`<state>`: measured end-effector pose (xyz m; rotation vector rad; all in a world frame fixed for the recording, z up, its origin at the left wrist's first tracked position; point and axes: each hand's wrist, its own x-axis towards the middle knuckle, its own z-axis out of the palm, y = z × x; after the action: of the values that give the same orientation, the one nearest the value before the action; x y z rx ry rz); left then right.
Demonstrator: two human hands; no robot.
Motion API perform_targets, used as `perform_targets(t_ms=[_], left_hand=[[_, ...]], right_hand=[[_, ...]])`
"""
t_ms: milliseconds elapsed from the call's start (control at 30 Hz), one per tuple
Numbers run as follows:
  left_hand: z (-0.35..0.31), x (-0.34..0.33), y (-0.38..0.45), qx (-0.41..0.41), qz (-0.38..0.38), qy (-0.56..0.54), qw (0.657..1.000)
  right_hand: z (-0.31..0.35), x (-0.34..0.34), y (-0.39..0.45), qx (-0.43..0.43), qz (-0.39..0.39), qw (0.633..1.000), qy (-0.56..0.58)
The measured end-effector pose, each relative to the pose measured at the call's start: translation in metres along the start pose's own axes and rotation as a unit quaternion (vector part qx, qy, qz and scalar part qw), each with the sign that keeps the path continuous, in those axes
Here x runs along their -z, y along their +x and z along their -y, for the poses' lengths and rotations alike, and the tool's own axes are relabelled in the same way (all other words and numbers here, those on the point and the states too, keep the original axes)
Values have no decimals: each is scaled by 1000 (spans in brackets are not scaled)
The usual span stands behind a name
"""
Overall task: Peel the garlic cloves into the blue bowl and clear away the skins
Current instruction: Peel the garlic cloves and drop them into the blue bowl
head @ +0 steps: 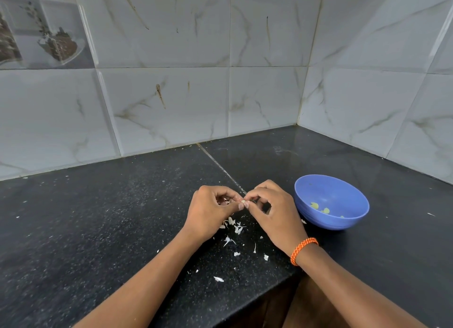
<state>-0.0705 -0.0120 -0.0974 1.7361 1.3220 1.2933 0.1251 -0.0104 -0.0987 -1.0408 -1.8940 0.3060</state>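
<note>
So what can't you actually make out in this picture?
- Garlic clove, head view: mostly hidden by the fingertips of the left hand and right hand; how much is peeled is unclear.
- Blue bowl: its near wall hides part of the inside, so the clove count is uncertain.

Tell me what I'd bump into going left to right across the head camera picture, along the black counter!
Left hand → garlic clove pinched by both hands → right hand → orange bracelet → blue bowl.
</note>
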Motion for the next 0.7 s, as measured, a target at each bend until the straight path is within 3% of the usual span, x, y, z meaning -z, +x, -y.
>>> perform_targets(t_ms=[700], left_hand=[[-3, -5, -4, -38, -13, 95, 995]], right_hand=[[2, -1, -2, 10, 15, 999, -48]])
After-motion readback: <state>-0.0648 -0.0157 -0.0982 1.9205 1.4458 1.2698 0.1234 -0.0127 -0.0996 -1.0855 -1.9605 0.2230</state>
